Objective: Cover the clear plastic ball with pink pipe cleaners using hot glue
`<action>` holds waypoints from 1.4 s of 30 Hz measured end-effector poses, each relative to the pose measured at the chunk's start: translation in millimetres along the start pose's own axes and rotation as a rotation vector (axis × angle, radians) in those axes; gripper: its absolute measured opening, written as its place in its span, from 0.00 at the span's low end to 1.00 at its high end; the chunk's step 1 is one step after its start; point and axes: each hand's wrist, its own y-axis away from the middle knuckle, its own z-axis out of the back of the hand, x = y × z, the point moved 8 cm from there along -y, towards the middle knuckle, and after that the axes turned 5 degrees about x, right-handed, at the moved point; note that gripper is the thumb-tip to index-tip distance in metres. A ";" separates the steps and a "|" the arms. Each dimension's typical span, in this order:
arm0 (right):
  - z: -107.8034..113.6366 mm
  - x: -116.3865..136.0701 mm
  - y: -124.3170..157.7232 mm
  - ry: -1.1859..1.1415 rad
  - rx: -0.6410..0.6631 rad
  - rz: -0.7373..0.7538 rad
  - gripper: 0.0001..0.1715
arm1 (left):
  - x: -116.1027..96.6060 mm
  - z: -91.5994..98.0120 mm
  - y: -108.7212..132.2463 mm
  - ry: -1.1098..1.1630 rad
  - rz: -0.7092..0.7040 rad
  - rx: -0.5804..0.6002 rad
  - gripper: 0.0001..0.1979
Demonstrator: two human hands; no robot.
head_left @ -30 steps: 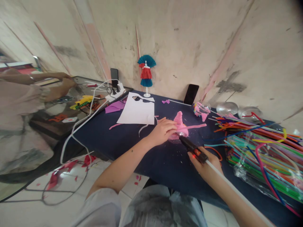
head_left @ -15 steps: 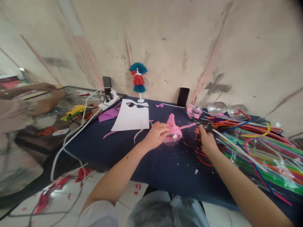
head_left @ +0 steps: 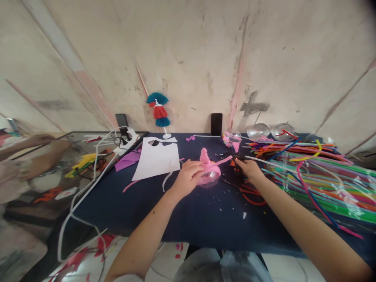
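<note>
My left hand [head_left: 189, 174] is closed on the left side of a pink fuzzy-wrapped piece [head_left: 209, 178], which has a clear plastic dome and a pointed pink cone on top. From it a loose pink pipe cleaner [head_left: 225, 160] sticks out toward the right. My right hand [head_left: 246, 168] is a short way to the right, its fingers closed at a dark object whose kind I cannot make out. Orange scraps [head_left: 233, 163] show by those fingers, and red-orange pipe cleaners [head_left: 252, 199] lie just below.
Bundles of coloured pipe cleaners [head_left: 320, 188] cover the right side, with clear domes [head_left: 258, 131] behind. White paper [head_left: 157, 160], a paper-dressed figure [head_left: 160, 113] and a phone [head_left: 216, 124] are farther back. At left are a power strip [head_left: 126, 143], cables and another person's arm [head_left: 26, 147].
My right hand has lowered from near the pink pipe cleaner's end to beside the orange scraps. The loose pink end now angles up more. The camera view has shifted slightly.
</note>
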 end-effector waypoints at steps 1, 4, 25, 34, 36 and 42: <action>6.1 2.1 3.6 0.042 -0.003 0.027 0.13 | -0.7 0.3 -0.3 0.000 -0.003 0.001 0.07; 26.0 11.8 20.9 0.156 -0.037 0.099 0.08 | -1.9 1.3 -1.0 0.005 -0.006 0.002 0.06; -92.4 113.8 146.2 1.113 -0.010 1.341 0.16 | -7.7 -1.2 1.4 -0.065 -0.019 0.047 0.12; -89.5 105.4 136.7 1.093 -0.055 1.292 0.13 | -7.8 -2.6 2.4 -0.047 -0.011 0.068 0.21; -87.7 106.0 136.8 1.075 -0.069 1.272 0.14 | -8.5 -2.4 2.7 -0.041 -0.009 0.077 0.21; -86.6 110.2 140.3 1.046 -0.086 1.257 0.15 | -9.8 -0.5 4.4 -0.029 -0.035 0.093 0.17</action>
